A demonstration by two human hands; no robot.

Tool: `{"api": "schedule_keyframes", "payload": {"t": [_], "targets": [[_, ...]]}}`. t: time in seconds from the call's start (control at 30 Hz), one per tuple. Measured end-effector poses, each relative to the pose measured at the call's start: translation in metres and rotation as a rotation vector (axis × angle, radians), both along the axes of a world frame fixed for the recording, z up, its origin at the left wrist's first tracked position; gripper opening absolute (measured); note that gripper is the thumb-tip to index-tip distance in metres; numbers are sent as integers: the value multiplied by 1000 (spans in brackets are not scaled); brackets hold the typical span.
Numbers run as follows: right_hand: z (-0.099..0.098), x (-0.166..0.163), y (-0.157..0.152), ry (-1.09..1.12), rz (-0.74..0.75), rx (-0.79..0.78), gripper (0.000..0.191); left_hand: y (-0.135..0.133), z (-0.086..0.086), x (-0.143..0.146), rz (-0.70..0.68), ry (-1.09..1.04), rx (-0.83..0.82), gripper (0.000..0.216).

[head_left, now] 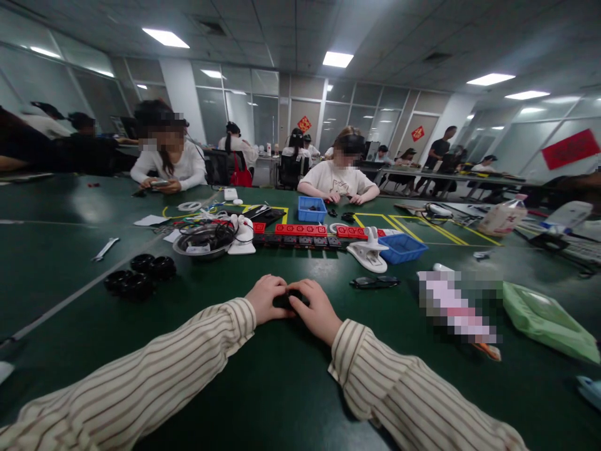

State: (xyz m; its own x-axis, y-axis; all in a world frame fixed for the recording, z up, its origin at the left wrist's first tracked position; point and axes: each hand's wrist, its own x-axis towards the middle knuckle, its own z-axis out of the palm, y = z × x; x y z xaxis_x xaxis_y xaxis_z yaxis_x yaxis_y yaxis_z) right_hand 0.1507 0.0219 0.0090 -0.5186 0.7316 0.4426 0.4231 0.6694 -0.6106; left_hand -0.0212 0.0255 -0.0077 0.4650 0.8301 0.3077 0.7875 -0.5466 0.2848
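My left hand (267,299) and my right hand (315,310) meet at the middle of the green table (282,388), both in striped sleeves. Their fingers are curled round a small black part (286,300), mostly hidden between them. Beyond the hands lie a row of red and black blocks (305,233), a metal bowl (203,241) holding cables, two blue bins (402,247) (312,208) and a white holder (369,252). Black round parts (141,275) sit to the left. Dark glasses (374,282) lie to the right.
A wrench (105,248) lies far left. A green bag (547,319) sits at the right. Two people sit across the table, one with a phone, one working by the blue bin. More people sit at tables behind.
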Motion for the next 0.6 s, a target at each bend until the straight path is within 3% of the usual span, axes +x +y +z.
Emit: {"api": "schedule_keyframes", "payload": {"t": [0.1, 0.3, 0.47, 0.6], "targets": [[-3, 2, 1, 17, 39, -9, 24, 5, -3, -3, -18, -31, -27, 39], [-11, 0, -2, 56, -48, -47, 41, 0, -1, 0, 25, -78, -2, 49], [-7, -1, -5, 26, -133, -19, 24, -2, 1, 1, 6, -42, 7, 34], [-1, 0, -6, 4, -64, 20, 18, 0, 0, 0, -5, -58, -10, 33]]}}
